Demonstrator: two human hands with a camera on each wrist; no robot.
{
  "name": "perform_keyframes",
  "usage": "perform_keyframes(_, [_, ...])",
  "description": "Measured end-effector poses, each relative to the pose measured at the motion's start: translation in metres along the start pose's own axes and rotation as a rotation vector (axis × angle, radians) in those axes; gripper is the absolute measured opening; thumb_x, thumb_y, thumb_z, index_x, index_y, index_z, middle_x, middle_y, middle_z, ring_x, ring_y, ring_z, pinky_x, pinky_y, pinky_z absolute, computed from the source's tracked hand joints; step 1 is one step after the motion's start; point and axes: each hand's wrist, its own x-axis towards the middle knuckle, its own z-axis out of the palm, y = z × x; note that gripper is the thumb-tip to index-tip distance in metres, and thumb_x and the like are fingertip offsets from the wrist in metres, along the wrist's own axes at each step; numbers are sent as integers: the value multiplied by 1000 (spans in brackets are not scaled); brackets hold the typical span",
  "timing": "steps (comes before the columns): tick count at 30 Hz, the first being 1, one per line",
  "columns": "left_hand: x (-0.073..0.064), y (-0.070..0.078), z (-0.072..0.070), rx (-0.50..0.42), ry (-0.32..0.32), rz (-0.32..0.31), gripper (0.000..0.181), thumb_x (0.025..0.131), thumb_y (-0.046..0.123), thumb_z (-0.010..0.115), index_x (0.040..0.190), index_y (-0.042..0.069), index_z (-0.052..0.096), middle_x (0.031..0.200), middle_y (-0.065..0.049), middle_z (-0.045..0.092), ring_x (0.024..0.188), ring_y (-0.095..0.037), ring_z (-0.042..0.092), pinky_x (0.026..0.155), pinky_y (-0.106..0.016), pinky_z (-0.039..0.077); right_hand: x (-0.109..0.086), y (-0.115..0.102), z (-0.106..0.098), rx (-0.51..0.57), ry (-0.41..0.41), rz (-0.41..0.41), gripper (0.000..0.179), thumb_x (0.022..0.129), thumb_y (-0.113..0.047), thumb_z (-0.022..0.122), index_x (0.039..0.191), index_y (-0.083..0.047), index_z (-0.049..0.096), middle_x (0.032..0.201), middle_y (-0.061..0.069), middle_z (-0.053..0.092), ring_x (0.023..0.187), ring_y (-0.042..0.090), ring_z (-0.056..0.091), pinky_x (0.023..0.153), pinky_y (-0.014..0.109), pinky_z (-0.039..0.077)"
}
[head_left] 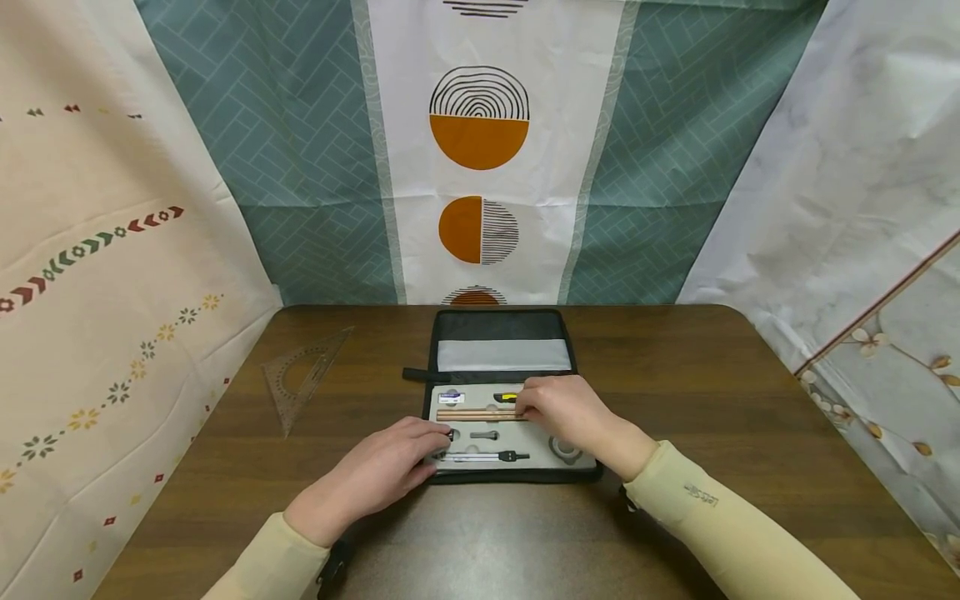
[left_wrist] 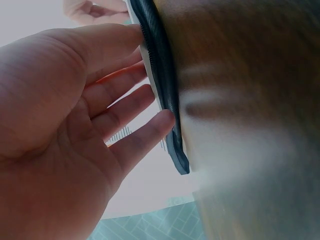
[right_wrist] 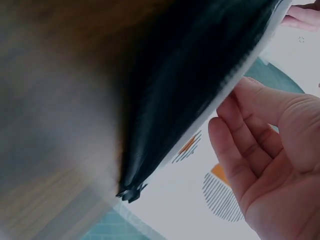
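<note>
An unzipped black drafting case (head_left: pixel 510 477) lies flat on the table, its light insert holding small tools in cut-outs. My right hand (head_left: pixel 566 408) bends its fingers down at the right end of the wooden pencils (head_left: pixel 472 414), beside a yellow-and-black cutter (head_left: pixel 504 397); I cannot tell whether it pinches a pencil. My left hand (head_left: pixel 401 458) rests at the case's left edge, fingers extended over a small dark piece. In the left wrist view its fingers (left_wrist: pixel 142 135) reach along the zippered rim. A compass (head_left: pixel 480 456) lies just right of these fingertips.
A boxed eraser (head_left: pixel 452 398), a small grey metal piece (head_left: pixel 484 435) and a round grey item (head_left: pixel 564 451) sit in the insert. To the left, a clear triangular protractor (head_left: pixel 281 392) lies on the wooden table (head_left: pixel 675 375). Patterned cloths (head_left: pixel 480 283) hang behind.
</note>
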Motion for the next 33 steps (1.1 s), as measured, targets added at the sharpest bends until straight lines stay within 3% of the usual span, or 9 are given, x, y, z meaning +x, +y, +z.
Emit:
perform_keyframes(9, [-1, -1, 1, 12, 14, 10, 35, 97, 8, 86, 131, 7, 78, 143, -7, 72, 131, -25, 66, 104, -44, 60, -7, 18, -8, 21, 115, 48, 20, 89, -9, 94, 105, -15, 84, 99, -3, 77, 82, 13, 73, 68, 34, 61])
perform_keyframes(17, [-1, 0, 0, 11, 6, 3, 34, 98, 8, 85, 131, 7, 77, 144, -7, 71, 132, -25, 66, 104, -44, 59, -11, 35, -8, 37, 126, 196, 31, 94, -18, 92, 122, -10, 83, 116, 4, 79, 101, 22, 77, 79, 45, 65])
perform_keyframes(25, [0, 0, 1, 15, 8, 5, 34, 98, 8, 85, 131, 7, 77, 144, -7, 71, 132, -25, 66, 104, -44, 60, -15, 53, -9, 40, 136, 304, 36, 96, -18, 89, 129, -6, 79, 117, 9, 77, 94, 23, 75, 70, 45, 63])
perform_keyframes(33, [-1, -1, 1, 11, 12, 8, 33, 98, 8, 85, 130, 7, 77, 143, -6, 71, 131, -25, 66, 104, -43, 59, -13, 68, -9, 65, 120, 397, 38, 97, -20, 88, 130, -4, 79, 116, 10, 76, 88, 20, 71, 70, 44, 60])
